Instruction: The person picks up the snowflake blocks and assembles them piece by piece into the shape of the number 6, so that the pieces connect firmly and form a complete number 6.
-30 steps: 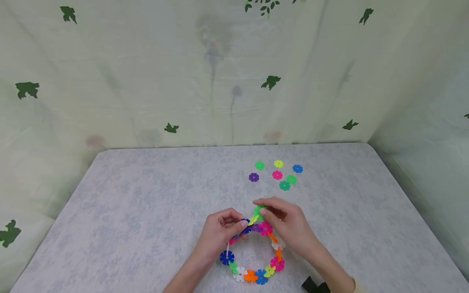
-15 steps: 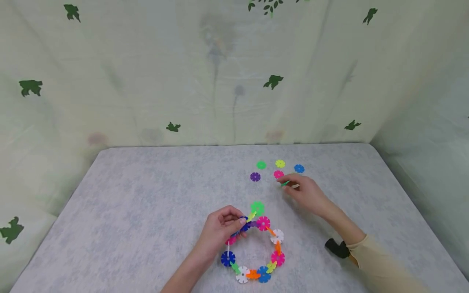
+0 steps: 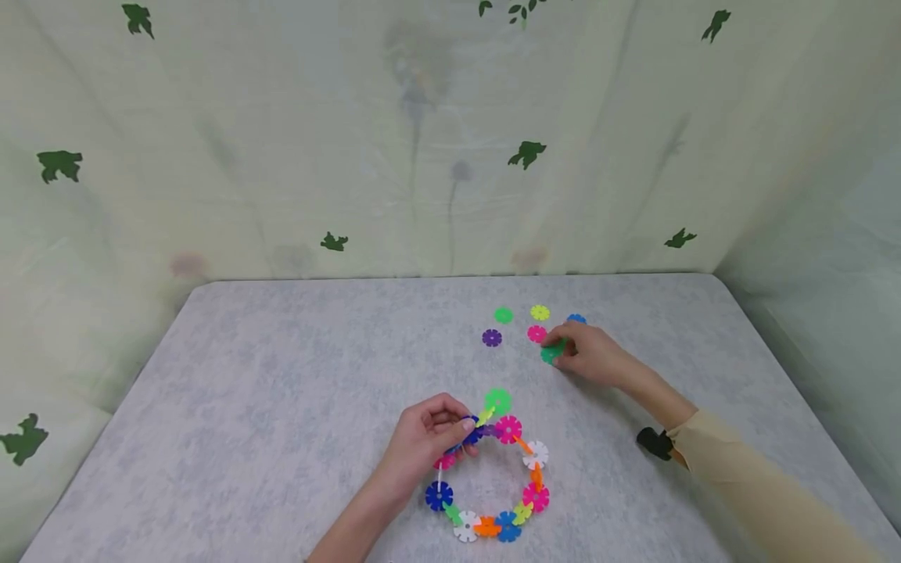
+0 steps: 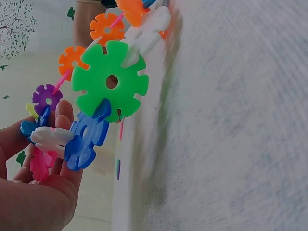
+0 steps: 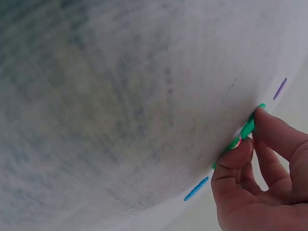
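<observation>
My left hand [image 3: 429, 430] pinches the top left of a ring of interlocking plastic flower discs [image 3: 508, 527], over a dark blue disc. A light green disc [image 3: 497, 401] sticks out from the ring on a yellow one. In the left wrist view, fingers [image 4: 41, 202] hold the chain beside white, pink and blue discs, with a large green disc [image 4: 96, 67] in front. At the loose discs, my right hand [image 3: 594, 356] has thumb and fingertips round a green interlocking disc [image 3: 552, 354], close on the table. The right wrist view shows two green discs edge-on at those fingertips.
Near the right hand lie loose discs: pink [image 3: 537, 334], purple [image 3: 492, 338], light green [image 3: 503, 315], yellow [image 3: 540, 313] and a partly covered blue one [image 3: 577, 318]. The grey table [image 3: 281, 375] ends at a printed curtain [image 3: 281, 156] behind. A black device [image 3: 655, 443] sits at the right wrist.
My right hand has left the light green disc on the ring and reached up and right to the loose green discs. My left hand keeps holding the ring in about the same place.
</observation>
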Motion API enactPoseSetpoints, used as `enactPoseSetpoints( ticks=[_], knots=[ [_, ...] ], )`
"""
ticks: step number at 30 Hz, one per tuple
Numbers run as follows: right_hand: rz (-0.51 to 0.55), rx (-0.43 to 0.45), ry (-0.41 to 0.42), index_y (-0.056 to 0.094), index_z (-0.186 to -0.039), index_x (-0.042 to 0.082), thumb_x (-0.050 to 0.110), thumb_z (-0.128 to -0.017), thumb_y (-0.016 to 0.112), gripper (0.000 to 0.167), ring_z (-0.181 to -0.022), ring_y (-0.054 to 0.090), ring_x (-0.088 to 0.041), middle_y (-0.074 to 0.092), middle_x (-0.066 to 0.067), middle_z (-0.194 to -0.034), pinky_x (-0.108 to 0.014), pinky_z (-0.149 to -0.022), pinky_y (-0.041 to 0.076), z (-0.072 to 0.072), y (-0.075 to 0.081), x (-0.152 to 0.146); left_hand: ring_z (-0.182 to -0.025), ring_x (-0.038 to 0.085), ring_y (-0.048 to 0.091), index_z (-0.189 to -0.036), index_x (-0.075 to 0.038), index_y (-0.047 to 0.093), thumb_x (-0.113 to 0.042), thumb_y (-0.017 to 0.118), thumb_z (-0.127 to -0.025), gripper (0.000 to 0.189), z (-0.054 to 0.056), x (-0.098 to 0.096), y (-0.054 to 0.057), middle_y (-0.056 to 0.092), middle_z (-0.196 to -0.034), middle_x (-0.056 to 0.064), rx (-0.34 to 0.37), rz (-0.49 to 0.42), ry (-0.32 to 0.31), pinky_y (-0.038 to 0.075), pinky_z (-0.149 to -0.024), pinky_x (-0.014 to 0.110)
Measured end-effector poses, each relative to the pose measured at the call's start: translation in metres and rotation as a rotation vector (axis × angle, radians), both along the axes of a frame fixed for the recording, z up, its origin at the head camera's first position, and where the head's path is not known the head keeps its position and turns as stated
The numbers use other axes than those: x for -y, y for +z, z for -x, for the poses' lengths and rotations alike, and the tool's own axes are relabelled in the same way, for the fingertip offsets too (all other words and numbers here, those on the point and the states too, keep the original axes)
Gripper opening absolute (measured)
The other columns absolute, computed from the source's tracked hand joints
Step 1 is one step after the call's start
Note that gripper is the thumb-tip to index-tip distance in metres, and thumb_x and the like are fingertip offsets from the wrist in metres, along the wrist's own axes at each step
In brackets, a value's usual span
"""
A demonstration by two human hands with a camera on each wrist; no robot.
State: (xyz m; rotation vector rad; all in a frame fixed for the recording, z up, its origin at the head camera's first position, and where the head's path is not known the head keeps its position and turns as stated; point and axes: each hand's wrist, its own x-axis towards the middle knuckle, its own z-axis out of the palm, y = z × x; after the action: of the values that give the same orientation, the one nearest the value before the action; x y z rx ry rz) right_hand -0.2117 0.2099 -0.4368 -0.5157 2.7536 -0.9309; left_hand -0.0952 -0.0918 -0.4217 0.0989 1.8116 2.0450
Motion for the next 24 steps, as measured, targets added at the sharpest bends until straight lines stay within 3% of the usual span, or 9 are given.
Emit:
enactPoseSetpoints(
  ticks=[5, 12, 18, 24],
  knots=[
    [0.002, -0.003, -0.010, 0.066, -0.106, 0.012, 0.003, -0.087, 0.072, 0.022, -0.088, 0.056, -0.022, 0.063, -0.004, -0.099, -0.036, -0.076, 0.051, -0.002, 0.002, 0.003, -0.076, 0.025, 0.069, -0.103, 0.001, 0.062, -0.012, 0.069, -0.093, 0.019, 0.002, 0.000, -0.002, 0.067, -0.090, 0.013, 0.002, 0.009, -0.004, 0.054, -0.071, 0.030],
    [0.028, -0.051, -0.051, 0.070, -0.100, 0.017, 0.001, -0.090, 0.067, 0.019, -0.086, 0.061, -0.020, 0.066, -0.001, -0.101, -0.038, -0.078, 0.053, -0.019, 0.005, 0.009, -0.076, 0.025, 0.069, -0.104, 0.003, 0.062, -0.011, 0.069, -0.093, 0.020, 0.002, 0.000, -0.002, 0.067, -0.090, 0.013, 0.003, 0.001, 0.004, 0.055, -0.073, 0.031],
    [0.147, -0.078, -0.109, 0.070, -0.108, 0.012, 0.004, -0.090, 0.070, 0.020, -0.088, 0.063, -0.019, 0.067, 0.000, -0.104, -0.034, -0.076, 0.055, -0.044, 0.008, 0.015, -0.075, 0.025, 0.069, -0.105, 0.004, 0.062, -0.011, 0.069, -0.093, 0.020, 0.001, 0.000, -0.002, 0.067, -0.089, 0.012, 0.004, -0.005, 0.016, 0.056, -0.073, 0.031],
    [0.298, -0.074, -0.206, 0.068, -0.108, 0.013, 0.011, -0.089, 0.074, 0.020, -0.085, 0.064, -0.017, 0.066, 0.000, -0.098, -0.028, -0.073, 0.055, -0.069, 0.013, 0.028, -0.074, 0.025, 0.069, -0.104, 0.004, 0.062, -0.010, 0.069, -0.093, 0.020, 0.001, 0.000, -0.001, 0.067, -0.089, 0.011, 0.005, -0.003, 0.023, 0.056, -0.073, 0.031]
  ],
)
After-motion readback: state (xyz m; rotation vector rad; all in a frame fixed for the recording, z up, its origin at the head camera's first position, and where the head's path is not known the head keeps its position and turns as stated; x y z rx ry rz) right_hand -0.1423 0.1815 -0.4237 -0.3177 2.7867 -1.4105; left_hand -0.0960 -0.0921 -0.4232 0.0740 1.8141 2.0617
